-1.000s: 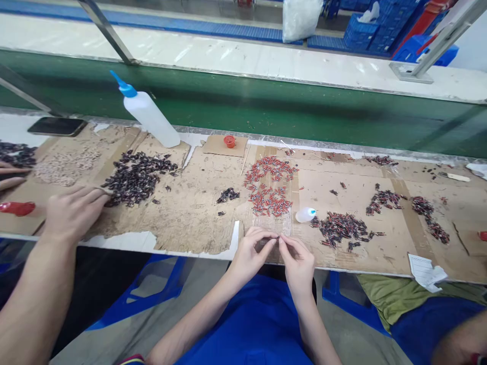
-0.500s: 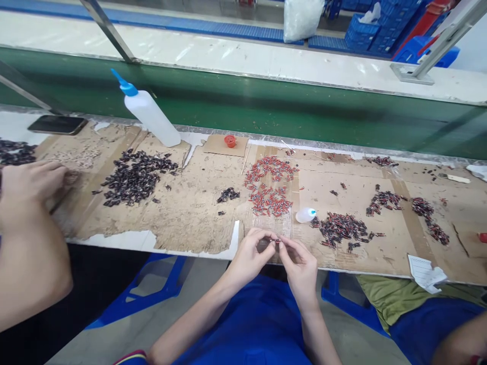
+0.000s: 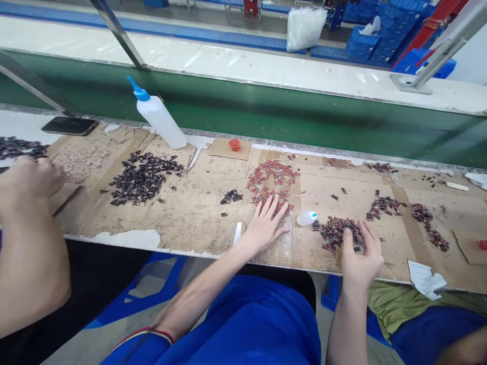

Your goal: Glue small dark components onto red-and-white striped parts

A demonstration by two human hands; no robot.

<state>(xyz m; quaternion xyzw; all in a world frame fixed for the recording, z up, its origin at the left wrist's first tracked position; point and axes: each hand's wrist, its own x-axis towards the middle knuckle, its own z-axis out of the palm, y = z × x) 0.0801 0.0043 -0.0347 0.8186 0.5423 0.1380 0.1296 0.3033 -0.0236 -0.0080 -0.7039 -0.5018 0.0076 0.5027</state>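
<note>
My left hand lies with spread fingers on the lower edge of a pile of small red parts. At the right pile of dark and red parts, my right hand has its fingers apart, fingertips at the pile's right side. Between my hands lies a small white bottle with a blue tip. A little cluster of black parts is left of the red pile, and a larger black heap sits further left.
A tall white bottle leans near the back edge, beside a red cap on cardboard. At the left, another person's hand is over the table. A phone lies back left. Torn paper lies at the front right edge.
My hands have parted from the small part they held together. The left now touches the red pile; the right has moved right to the dark and red pile. The view has shifted slightly.
</note>
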